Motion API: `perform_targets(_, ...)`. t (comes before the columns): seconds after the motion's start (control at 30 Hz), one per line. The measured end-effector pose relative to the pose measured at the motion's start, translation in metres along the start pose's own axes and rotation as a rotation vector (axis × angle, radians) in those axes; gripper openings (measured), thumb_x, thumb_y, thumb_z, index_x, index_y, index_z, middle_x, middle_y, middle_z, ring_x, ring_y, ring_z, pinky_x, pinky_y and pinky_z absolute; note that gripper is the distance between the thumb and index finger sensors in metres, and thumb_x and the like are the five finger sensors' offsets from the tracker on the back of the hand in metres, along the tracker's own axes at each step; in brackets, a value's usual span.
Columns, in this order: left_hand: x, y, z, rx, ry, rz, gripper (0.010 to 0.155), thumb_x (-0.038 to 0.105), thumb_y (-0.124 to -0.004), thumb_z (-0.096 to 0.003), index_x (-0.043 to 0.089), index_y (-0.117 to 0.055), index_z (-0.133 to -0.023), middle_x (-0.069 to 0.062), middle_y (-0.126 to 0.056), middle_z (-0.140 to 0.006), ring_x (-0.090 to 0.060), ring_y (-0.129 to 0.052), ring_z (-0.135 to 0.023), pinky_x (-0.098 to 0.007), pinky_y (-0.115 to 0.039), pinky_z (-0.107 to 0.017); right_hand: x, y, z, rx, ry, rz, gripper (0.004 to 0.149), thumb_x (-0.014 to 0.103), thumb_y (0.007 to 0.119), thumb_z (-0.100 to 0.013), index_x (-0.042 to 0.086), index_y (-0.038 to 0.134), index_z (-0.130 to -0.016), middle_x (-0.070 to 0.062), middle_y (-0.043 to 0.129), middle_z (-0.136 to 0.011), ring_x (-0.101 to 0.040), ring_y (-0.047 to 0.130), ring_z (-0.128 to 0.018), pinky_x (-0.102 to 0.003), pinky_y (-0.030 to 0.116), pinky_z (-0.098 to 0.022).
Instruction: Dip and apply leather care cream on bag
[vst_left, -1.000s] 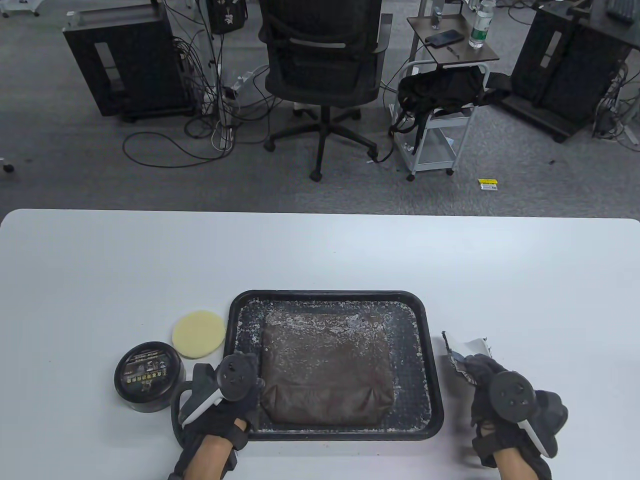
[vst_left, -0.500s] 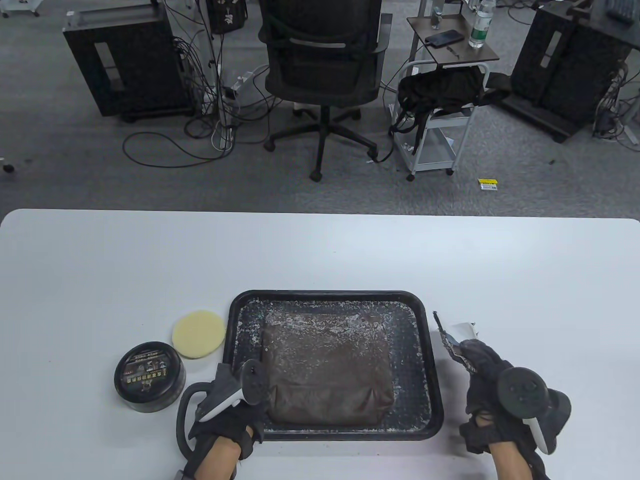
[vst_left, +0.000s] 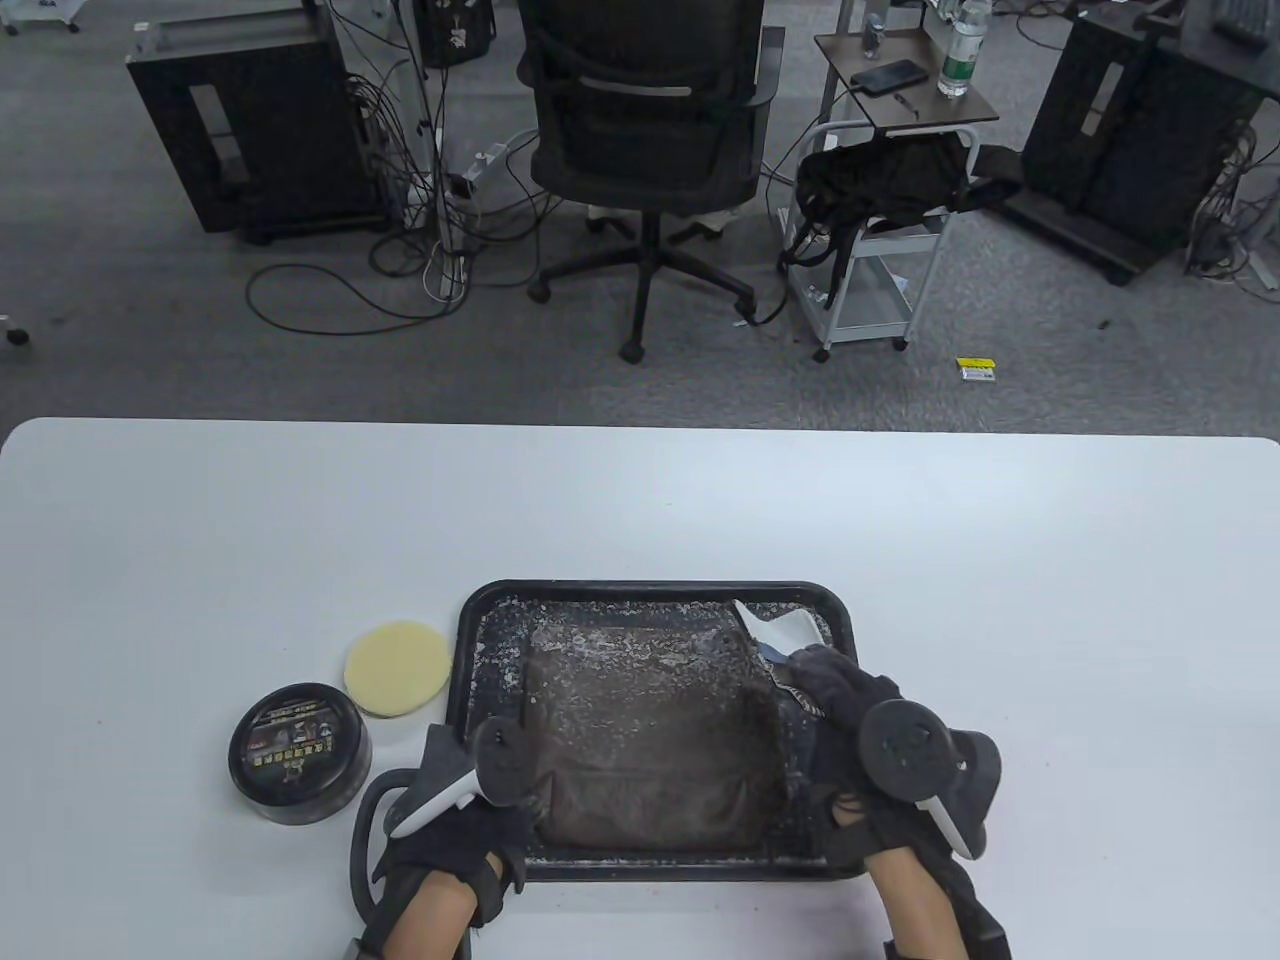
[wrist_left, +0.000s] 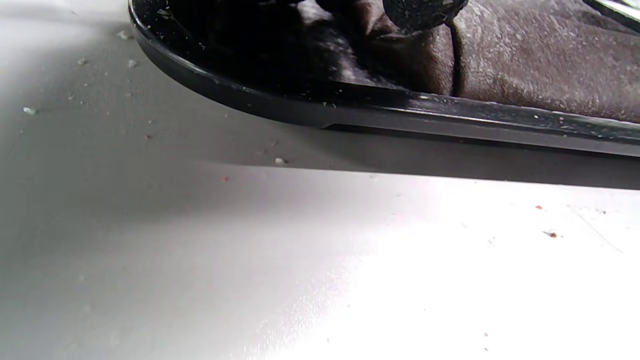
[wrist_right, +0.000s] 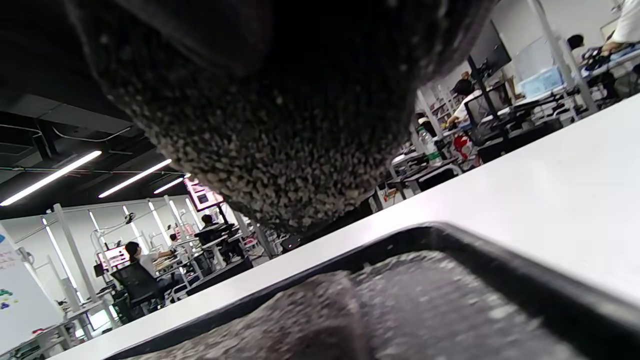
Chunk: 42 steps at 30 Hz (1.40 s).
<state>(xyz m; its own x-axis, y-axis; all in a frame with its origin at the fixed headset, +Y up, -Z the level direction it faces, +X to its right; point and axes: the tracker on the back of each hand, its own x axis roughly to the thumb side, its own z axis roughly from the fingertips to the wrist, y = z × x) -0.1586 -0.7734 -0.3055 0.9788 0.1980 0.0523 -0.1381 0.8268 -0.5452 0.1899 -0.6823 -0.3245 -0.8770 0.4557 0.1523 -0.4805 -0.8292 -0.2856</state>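
**Right hand brings the cloth over the bag**

While the tin (vst_left: 299, 752) sits closed at the left with the sponge (vst_left: 397, 668) just behind it, the bag (vst_left: 655, 738) lies flat in the tray (vst_left: 845, 620) at the table's (vst_left: 640, 500) near middle. Its shape is close to square, so no long axis stands out; a seam runs across it near the person, and its far edge, speckled white, faces the chair (vst_left: 645, 150). White crumbs also dot the tray floor around it.

The left hand (vst_left: 470, 800) rests at the tray's near left corner, against the bag's near left corner. In the left wrist view one gloved fingertip (wrist_left: 425, 12) presses on the brown leather by a vertical seam; whether the other fingers curl or lie straight I cannot tell.

The right hand (vst_left: 850, 720) is over the right side of the tray and grips a white and dark cloth (vst_left: 785, 635), whose pale end sticks out toward the tray's far right corner, touching or just above the bag's far right edge. The right wrist view is mostly filled by the glove, with the bag and tray rim below.

Half a second ago that hand and cloth were outside the tray, over the bare table to its right; they have swung left across the rim. The left hand has barely shifted, and tin, sponge, tray and bag lie as before.
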Motion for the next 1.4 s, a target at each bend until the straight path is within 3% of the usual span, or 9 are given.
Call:
perform_targets(0.3,-0.003,-0.003,-0.001,-0.041,-0.026,0.015,0.065,0.05,-0.059,-0.0597,0.025,-0.03,-0.113,-0.004,-0.022,-0.12,-0.029,-0.033,-0.112,-0.056,-0.026,-0.08,0.072,0.055,-0.013,0.085,-0.1,0.083,0.048,0.024,0.074,-0.041,0.034,0.084,-0.087,0.002,0.089,-0.094,-0.026,0.093,-0.085,-0.053,0.072,-0.066)
perform_targets(0.6,-0.003,-0.002,0.0,-0.053,-0.05,0.017,0.068,0.051,-0.058,-0.0596,0.024,-0.027,-0.113,-0.005,-0.02,-0.12,-0.031,-0.031,-0.112,-0.057,-0.025,-0.079,0.143,0.102,-0.02,0.095,-0.23,0.169,0.049,0.022,0.075,-0.04,0.031,0.084,-0.087,-0.001,0.088,-0.094,-0.029,0.092,-0.085,-0.055,0.071,-0.065)
perform_targets(0.83,-0.004,-0.002,0.0,-0.061,-0.058,0.026,0.069,0.051,-0.058,-0.0596,0.023,-0.026,-0.113,-0.006,-0.018,-0.12,-0.032,-0.029,-0.112,-0.058,-0.023,-0.079,0.181,0.145,-0.022,0.145,-0.293,0.302,0.049,0.022,0.075,-0.04,0.033,0.084,-0.087,0.0,0.087,-0.095,-0.029,0.09,-0.087,-0.055,0.069,-0.066)
perform_targets(1.07,-0.004,0.0,-0.001,-0.042,-0.078,0.027,0.068,0.051,-0.058,-0.0596,0.021,-0.029,-0.113,-0.008,-0.021,-0.12,-0.034,-0.033,-0.11,-0.059,-0.025,-0.078,0.187,0.173,-0.031,0.279,-0.276,0.269,0.049,0.021,0.075,-0.04,0.033,0.085,-0.086,0.001,0.086,-0.095,-0.03,0.088,-0.088,-0.056,0.067,-0.068)
perform_targets(1.4,-0.003,-0.001,0.0,-0.03,-0.068,0.024,0.068,0.052,-0.058,-0.0595,0.025,-0.027,-0.113,-0.006,-0.021,-0.12,-0.033,-0.034,-0.11,-0.058,-0.026,-0.079,0.177,0.186,-0.029,0.397,-0.266,0.273,0.049,0.02,0.076,-0.039,0.031,0.085,-0.086,-0.003,0.085,-0.095,-0.032,0.085,-0.088,-0.057,0.067,-0.066)
